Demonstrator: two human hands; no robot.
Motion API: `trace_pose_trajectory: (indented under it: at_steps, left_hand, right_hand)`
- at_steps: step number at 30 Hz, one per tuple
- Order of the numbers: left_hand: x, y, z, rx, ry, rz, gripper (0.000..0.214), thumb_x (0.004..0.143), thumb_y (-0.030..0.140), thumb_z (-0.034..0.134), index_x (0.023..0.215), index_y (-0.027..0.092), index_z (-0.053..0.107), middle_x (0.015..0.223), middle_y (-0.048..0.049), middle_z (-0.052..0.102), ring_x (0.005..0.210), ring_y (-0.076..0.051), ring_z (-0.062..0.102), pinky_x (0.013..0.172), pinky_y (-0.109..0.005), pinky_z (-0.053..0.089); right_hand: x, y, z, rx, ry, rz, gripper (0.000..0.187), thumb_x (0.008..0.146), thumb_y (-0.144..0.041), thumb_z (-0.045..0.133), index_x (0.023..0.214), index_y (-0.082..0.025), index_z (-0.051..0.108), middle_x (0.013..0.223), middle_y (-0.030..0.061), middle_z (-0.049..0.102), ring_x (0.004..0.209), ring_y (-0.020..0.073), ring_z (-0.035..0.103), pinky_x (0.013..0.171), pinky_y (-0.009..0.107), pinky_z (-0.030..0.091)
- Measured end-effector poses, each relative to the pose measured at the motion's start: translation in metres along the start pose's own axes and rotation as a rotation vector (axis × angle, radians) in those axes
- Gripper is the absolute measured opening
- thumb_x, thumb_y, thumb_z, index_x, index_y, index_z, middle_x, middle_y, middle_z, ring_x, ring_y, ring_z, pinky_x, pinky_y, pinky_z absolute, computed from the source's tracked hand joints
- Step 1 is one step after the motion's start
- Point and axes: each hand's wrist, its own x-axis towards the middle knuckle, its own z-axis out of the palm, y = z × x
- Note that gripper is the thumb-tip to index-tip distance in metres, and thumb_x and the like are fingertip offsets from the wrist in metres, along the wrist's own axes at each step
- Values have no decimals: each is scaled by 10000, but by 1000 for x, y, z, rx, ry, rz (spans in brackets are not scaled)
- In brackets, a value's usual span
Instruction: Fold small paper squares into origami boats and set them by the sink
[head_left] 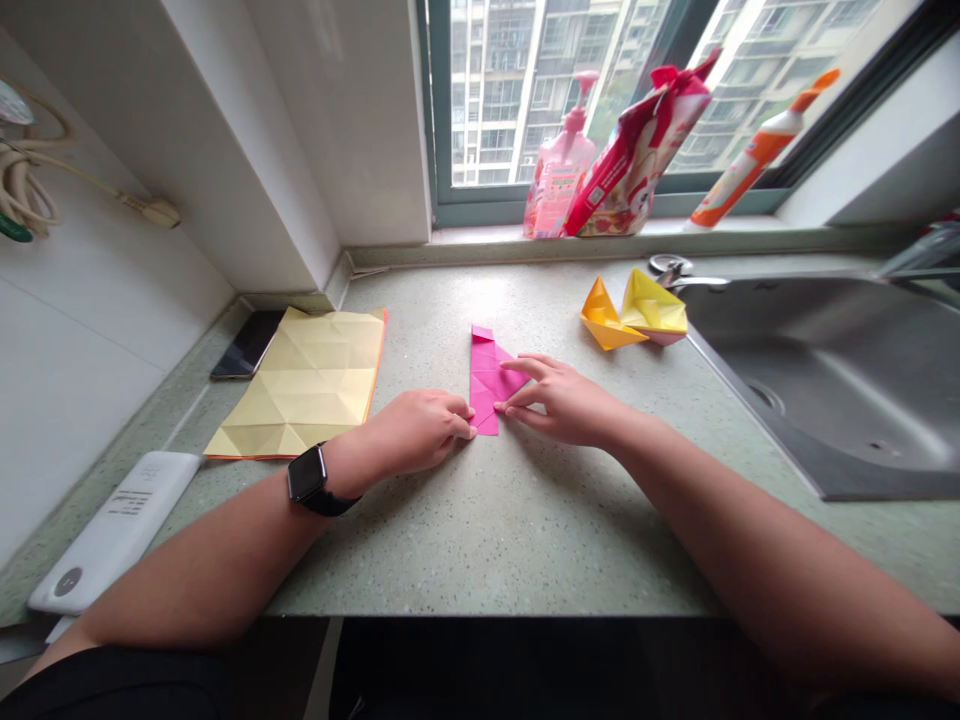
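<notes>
The pink paper (484,383) lies centrally on the surface (480,540) — the left hand (427,428) pinches its near-left corner, apparently to anchor it. The right hand (559,402), fingers spread, rests on the right flap (510,380), likely keeping it flat.

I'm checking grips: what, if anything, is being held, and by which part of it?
Pink folded paper: the left hand holds its near left corner; the right hand touches its right-hand flap.
</notes>
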Motion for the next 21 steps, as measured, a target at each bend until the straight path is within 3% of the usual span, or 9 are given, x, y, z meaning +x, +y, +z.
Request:
trace_pose_trajectory:
  at_steps: [5,8,12,15,21]
  left_hand:
    - [0,0,2,22,30,-7,239,1008,104,597,1054,226,797,1024,-35,813,880,-192,740,780,-306,540]
    - [1,1,3,47,56,-27,183,1041,155,579,1050,207,754,933,-35,786,812,-190,706,740,-316,509]
    - [2,0,4,50,79,-17,194,1072,192,554,986,206,728,892,-35,769,780,-188,680,733,-325,488]
    - [2,0,5,67,99,-21,199,1069,197,551,967,211,722,878,-36,766,771,-188,672,720,-323,477]
    - [2,-1,7,114,139,-47,256,1121,266,516,981,211,722,864,-37,775,772,-192,686,693,-320,462]
  right_hand:
    - [0,13,6,25,131,39,172,1036,-315,725,1131,-325,868,1376,95,765,1252,318,717,1083,562,601]
    - [0,26,13,18,215,146,356,1015,-304,727,1368,-305,774,1371,119,771,1263,333,723,1097,566,595]
    - [-1,36,20,40,185,195,550,963,-217,734,1502,-301,669,1347,118,785,1271,344,725,1087,558,601]
    - [1,37,22,123,223,181,520,953,-149,705,1443,-323,703,1327,84,790,1236,307,738,1085,521,604]
    - [6,33,15,164,337,133,208,1013,-206,685,1143,-287,826,1138,76,802,1049,261,760,978,451,618]
